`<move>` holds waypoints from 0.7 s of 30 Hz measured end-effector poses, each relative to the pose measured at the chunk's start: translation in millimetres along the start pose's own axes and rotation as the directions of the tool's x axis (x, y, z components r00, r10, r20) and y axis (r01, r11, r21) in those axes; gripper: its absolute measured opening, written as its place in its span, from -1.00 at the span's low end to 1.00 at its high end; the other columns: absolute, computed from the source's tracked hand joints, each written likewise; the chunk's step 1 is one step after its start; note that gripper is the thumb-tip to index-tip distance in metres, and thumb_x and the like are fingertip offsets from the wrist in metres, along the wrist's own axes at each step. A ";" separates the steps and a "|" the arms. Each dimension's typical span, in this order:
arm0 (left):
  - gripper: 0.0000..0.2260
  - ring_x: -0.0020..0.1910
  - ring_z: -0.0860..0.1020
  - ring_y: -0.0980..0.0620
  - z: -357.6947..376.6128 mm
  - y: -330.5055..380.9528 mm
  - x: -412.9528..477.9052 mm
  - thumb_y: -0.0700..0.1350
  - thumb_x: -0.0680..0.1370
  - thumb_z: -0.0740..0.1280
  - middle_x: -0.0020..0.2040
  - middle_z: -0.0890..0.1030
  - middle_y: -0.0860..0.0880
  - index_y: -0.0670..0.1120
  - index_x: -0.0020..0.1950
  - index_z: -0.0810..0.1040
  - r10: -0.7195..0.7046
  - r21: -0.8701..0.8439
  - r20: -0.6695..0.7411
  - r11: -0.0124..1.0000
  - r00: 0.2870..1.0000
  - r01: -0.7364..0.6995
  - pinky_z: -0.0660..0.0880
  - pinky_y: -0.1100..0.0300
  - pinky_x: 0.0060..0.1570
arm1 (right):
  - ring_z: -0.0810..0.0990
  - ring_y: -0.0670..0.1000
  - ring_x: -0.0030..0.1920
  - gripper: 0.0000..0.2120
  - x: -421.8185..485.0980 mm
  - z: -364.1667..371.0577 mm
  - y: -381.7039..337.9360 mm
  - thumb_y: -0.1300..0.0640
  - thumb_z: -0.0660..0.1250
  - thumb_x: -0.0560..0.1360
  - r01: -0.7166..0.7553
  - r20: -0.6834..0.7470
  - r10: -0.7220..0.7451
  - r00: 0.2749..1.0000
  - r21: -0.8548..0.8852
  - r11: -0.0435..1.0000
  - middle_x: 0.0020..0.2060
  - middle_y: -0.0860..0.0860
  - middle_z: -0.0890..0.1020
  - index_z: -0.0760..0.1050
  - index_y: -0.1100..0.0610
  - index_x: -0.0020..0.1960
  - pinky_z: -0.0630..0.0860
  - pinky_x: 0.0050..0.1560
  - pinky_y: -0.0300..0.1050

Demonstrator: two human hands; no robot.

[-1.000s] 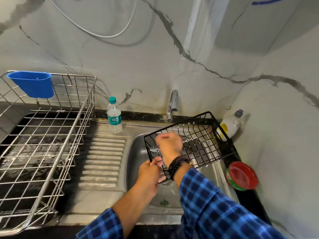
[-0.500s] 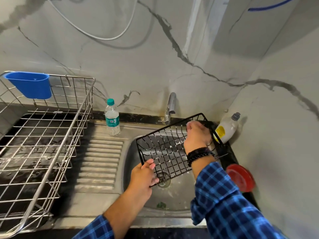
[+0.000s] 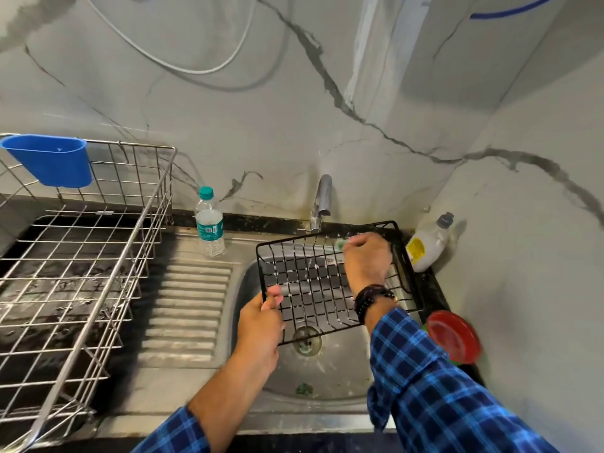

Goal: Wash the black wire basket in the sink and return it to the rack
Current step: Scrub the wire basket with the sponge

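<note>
basket [image 3: 310, 289] over sink [image 3: 343, 367] | left hand [image 3: 261, 325] grips near corner | right hand [image 3: 367, 259] curled inside — contents unclear

black wire basket [image 3: 310, 279] | tilted over sink [image 3: 336, 374] | seemingly soapy | rack [image 3: 81, 273] at left

At the centre of the frame a black wire basket [image 3: 313, 282] is tilted above the sink [image 3: 343, 371], below the faucet [image 3: 322, 197]. The left hand [image 3: 261, 325] grips its lower left corner. The right hand [image 3: 366, 256] is at the basket's upper right, fingers [image 3: 354, 241] curled; what they hold is unclear. The steel rack [image 3: 81, 273] fills the left of the frame, with a blue cup [image 3: 49, 160] hung on its upper left rim. A water bottle [image 3: 209, 223] stands upright on the surface between rack and faucet.
</note>
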State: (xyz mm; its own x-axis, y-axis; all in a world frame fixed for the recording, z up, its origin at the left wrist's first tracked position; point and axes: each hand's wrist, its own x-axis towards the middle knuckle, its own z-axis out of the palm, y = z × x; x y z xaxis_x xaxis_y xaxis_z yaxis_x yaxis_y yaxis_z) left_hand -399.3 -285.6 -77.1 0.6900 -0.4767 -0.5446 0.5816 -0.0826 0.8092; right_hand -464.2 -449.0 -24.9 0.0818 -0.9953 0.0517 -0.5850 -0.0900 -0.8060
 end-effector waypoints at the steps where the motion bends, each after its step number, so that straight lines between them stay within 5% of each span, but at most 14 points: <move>1: -0.59 -0.11 0.52 -0.04 -1.9 0.2 1.5 -0.43 0.61 0.08 0.25 0.58 -0.06 -0.01 0.05 0.60 0.007 0.005 -0.012 1.000 1.000 -0.007 0.28 0.16 -0.31 | 0.63 0.00 -0.06 -0.94 4.8 -5.5 0.7 0.26 0.40 0.51 0.044 -0.003 -0.045 0.999 -0.122 0.992 -0.08 0.02 0.68 0.64 0.16 -0.04 0.40 -0.28 -0.35; 4: -0.59 -0.21 0.43 0.11 -7.2 0.5 8.5 -0.43 0.62 0.06 0.22 0.59 -0.04 0.00 0.02 0.58 -0.005 -0.001 -0.036 1.000 0.999 0.005 0.29 0.15 -0.29 | 0.66 0.09 0.01 -0.90 6.4 -8.2 5.4 0.23 0.32 0.59 0.246 0.129 -0.210 0.969 -0.476 0.844 -0.03 0.10 0.68 0.60 0.19 0.05 0.47 -0.14 -0.19; 8: -0.61 -0.20 0.42 0.08 -3.9 0.5 9.5 -0.42 0.62 0.07 0.22 0.60 -0.07 -0.01 0.02 0.58 0.031 -0.002 -0.033 1.000 0.999 -0.031 0.31 0.16 -0.30 | 0.61 0.01 -0.04 -0.89 -17.6 7.4 3.6 0.22 0.28 0.61 0.433 0.310 -0.314 0.897 -0.472 0.768 -0.04 0.07 0.63 0.57 0.16 0.07 0.48 -0.13 -0.26; 10: -0.62 0.00 0.54 -0.01 -2.3 1.6 9.1 -0.40 0.63 0.08 0.24 0.60 -0.07 0.01 0.02 0.58 0.058 -0.015 -0.049 0.998 0.997 -0.059 0.51 0.09 -0.04 | 0.60 0.01 -0.02 -0.90 -29.4 16.6 4.2 0.23 0.28 0.61 0.510 0.455 -0.305 0.837 -0.445 0.736 -0.04 0.05 0.61 0.57 0.14 0.06 0.58 -0.03 -0.18; 12: -0.58 0.38 0.47 -0.20 -5.1 3.2 15.1 -0.42 0.62 0.06 0.23 0.59 -0.03 0.02 0.01 0.58 0.073 -0.007 -0.064 0.997 0.995 -0.073 0.34 -0.22 0.43 | 0.62 0.05 0.03 -0.91 -30.8 14.1 7.0 0.19 0.31 0.59 0.530 0.546 -0.232 0.805 -0.486 0.695 -0.01 0.06 0.62 0.57 0.12 0.07 0.60 0.08 -0.09; 16: -0.51 0.47 0.37 -0.21 -17.1 7.4 25.1 -0.50 0.56 0.05 0.16 0.56 0.06 0.03 -0.01 0.59 0.113 0.015 -0.077 0.994 0.991 -0.112 0.12 -0.37 0.46 | 0.64 0.14 0.07 -0.85 -13.3 -18.8 5.4 0.26 0.29 0.59 0.491 0.467 -0.197 0.862 -0.673 0.553 0.06 0.14 0.63 0.56 0.18 0.13 0.56 -0.01 -0.09; 19: -0.50 0.31 0.51 -0.19 -18.7 10.7 24.5 -0.49 0.56 0.08 0.03 0.59 0.11 0.05 0.04 0.62 0.193 0.000 -0.067 0.981 0.979 -0.194 0.20 -0.29 0.48 | 0.64 0.15 0.12 -0.80 -15.8 -25.4 -1.1 0.30 0.28 0.57 0.556 0.535 -0.185 0.824 -0.704 0.442 0.09 0.16 0.64 0.57 0.20 0.17 0.58 0.07 -0.04; 21: -0.54 0.08 0.55 0.04 -16.1 14.6 18.2 -0.49 0.56 0.07 -0.01 0.58 0.09 0.02 -0.01 0.58 0.311 0.042 -0.047 0.950 0.949 -0.309 0.46 0.10 0.34 | 0.63 0.14 0.14 -0.79 -22.8 -20.5 -5.7 0.28 0.29 0.58 0.572 0.592 -0.122 0.796 -0.673 0.469 0.11 0.15 0.64 0.57 0.21 0.19 0.56 0.12 -0.04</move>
State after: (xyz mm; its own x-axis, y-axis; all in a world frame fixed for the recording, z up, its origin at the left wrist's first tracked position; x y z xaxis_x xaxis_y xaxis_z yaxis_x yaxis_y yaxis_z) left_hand -371.3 -281.4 -78.7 0.8560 -0.4372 -0.2758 0.3211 0.0317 0.9465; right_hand -479.2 -426.5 -9.4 0.6143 -0.7606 -0.2101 -0.7705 -0.6356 0.0486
